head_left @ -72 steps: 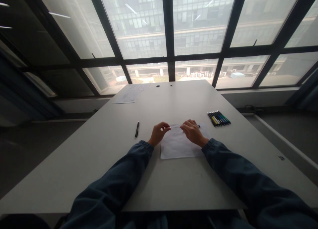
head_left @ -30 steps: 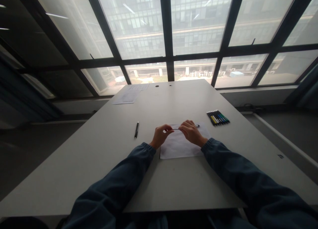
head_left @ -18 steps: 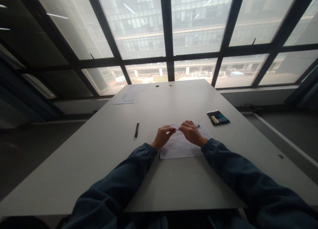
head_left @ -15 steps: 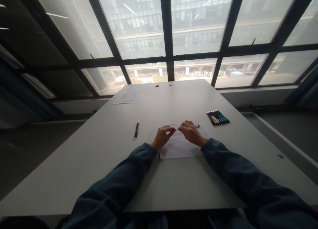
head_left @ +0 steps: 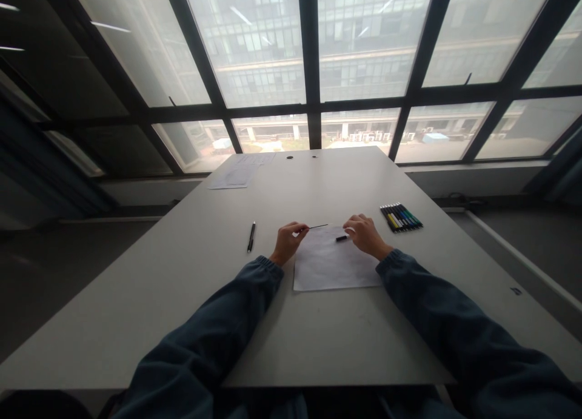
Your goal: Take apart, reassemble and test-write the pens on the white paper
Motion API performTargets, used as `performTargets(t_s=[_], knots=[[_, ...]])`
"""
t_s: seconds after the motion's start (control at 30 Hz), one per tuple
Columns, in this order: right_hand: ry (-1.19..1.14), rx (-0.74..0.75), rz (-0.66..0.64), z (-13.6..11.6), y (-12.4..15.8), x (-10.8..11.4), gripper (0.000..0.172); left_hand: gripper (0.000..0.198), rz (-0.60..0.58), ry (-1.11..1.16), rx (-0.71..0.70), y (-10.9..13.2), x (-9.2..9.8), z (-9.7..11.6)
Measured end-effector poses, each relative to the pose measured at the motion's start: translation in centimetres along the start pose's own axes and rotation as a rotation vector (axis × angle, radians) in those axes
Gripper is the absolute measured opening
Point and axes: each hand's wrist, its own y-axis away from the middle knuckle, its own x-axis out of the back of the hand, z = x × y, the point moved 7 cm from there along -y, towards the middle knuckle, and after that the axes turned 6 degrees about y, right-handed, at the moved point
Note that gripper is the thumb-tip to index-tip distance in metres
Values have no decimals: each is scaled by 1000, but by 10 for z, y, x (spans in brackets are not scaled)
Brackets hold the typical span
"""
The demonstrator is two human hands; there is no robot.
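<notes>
One thin dark rod [head_left: 319,226], pinched in the fingers of the left hand [head_left: 286,242] over white paper [head_left: 334,268] on the desk [head_left: 300,340]; one short black cylinder [head_left: 341,239] at the right hand [head_left: 366,234], whose curled fingers may grip it, I cannot tell.

The left hand [head_left: 287,243] pinches a thin dark rod [head_left: 319,226] above the white sheet [head_left: 334,270] on the counter [head_left: 295,352]. The right hand [head_left: 366,234] is positioned at a short black cylinder [head_left: 341,239]; grip on it cannot be determined. A black pen [head_left: 251,237] lies left; a row of pens [head_left: 401,217] lies right. Papers [head_left: 239,171] occupy the far-left corner, before windows [head_left: 268,49].
</notes>
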Motion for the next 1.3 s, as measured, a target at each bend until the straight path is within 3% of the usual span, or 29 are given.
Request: performTargets(t_s=[0.13, 0.4, 0.77, 1.3], knots=[[11, 45, -126, 9, 3, -11, 9, 13, 11, -11, 11, 1, -1, -7], [54, 126, -196, 10, 5, -12, 9, 15, -17, -21, 0, 3, -2, -3], [-202, 28, 135, 15, 5, 3, 11, 16, -16, -7, -18, 3, -1, 6], [-48, 46, 86, 7, 7, 7, 13, 15, -50, -13, -51, 4, -3, 10]])
